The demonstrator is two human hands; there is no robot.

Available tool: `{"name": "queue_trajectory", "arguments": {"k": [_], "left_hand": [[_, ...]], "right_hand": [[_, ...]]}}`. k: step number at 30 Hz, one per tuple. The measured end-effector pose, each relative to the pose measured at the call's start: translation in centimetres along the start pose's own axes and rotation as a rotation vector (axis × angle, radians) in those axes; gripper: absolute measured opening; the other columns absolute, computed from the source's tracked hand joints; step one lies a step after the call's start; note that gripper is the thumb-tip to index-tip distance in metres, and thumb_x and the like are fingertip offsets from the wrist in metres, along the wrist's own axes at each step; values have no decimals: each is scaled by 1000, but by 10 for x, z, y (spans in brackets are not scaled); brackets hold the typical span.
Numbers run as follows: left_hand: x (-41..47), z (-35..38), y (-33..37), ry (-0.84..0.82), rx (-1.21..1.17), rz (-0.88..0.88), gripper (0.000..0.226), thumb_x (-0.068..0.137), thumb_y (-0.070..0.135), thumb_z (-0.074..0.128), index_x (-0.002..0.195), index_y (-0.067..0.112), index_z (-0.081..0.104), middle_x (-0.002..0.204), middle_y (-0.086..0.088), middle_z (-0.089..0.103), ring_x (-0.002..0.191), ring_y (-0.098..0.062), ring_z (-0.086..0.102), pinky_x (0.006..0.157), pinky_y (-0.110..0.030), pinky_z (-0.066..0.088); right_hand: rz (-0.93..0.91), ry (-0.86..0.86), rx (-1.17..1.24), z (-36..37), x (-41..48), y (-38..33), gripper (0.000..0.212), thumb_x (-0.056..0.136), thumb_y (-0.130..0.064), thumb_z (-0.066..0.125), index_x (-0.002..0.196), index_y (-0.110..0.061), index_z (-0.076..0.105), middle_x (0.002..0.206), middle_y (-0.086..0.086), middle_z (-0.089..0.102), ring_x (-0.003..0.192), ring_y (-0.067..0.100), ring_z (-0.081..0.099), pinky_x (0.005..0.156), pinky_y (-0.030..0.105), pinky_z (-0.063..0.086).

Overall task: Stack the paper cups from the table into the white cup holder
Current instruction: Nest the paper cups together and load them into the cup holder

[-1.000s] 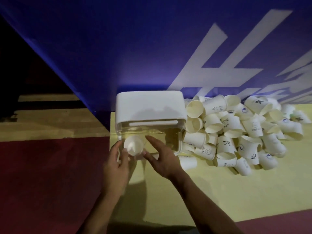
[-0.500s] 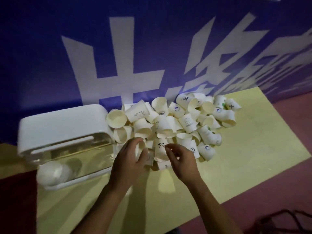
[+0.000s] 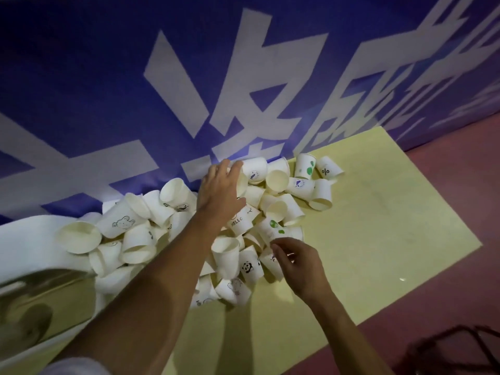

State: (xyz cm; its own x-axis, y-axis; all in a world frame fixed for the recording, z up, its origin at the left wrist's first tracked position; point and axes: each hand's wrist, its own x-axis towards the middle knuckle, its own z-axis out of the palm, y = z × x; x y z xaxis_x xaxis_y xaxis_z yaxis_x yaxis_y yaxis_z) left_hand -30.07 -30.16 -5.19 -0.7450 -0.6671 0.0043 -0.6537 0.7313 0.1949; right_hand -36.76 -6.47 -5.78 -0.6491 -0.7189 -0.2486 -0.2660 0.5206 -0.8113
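A pale yellow table (image 3: 378, 239) carries a loose heap of paper cups (image 3: 297, 185), most tipped on their sides, piled along its back edge. The white cup holder (image 3: 27, 239) lies at the left end, touching the heap.
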Motion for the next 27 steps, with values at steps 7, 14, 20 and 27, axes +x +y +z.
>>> {"name": "queue_trajectory", "arguments": {"k": [7, 14, 20, 27], "left_hand": [[24, 33, 5, -61, 234, -6, 84, 73, 29, 86, 142, 27, 39, 143, -10, 48, 120, -31, 51, 95, -41, 53], [23, 7, 1, -85, 6, -53, 79, 83, 37, 79, 147, 25, 33, 147, -4, 49, 129, -26, 50, 105, -42, 49], [-34, -37, 5, 46, -429, -354, 82, 78, 50, 82, 142, 30, 35, 137, 0, 56, 118, -20, 58, 92, -35, 55], [-74, -40, 11, 99, -593, -474, 74, 77, 53, 81, 137, 35, 41, 129, 10, 60, 112, -15, 59, 82, -27, 46]], "right_hand": [[25, -28, 42, -16, 36, 15, 11, 96, -19, 67, 99, -22, 78, 94, -16, 74, 80, 1, 66, 68, 10, 47], [-28, 60, 41, -29, 95, 4, 10, 96, -20, 68, 102, -21, 76, 97, -14, 74, 82, 3, 68, 71, 21, 55], [3, 69, -228, -20, 181, -2, 65, 85, -47, 77, 139, -20, 54, 139, 2, 57, 119, 19, 55, 99, 41, 52], [-89, -69, -439, 7, 217, -3, 98, 72, -56, 84, 153, -24, 38, 154, -2, 43, 140, 28, 33, 110, 48, 33]]}}
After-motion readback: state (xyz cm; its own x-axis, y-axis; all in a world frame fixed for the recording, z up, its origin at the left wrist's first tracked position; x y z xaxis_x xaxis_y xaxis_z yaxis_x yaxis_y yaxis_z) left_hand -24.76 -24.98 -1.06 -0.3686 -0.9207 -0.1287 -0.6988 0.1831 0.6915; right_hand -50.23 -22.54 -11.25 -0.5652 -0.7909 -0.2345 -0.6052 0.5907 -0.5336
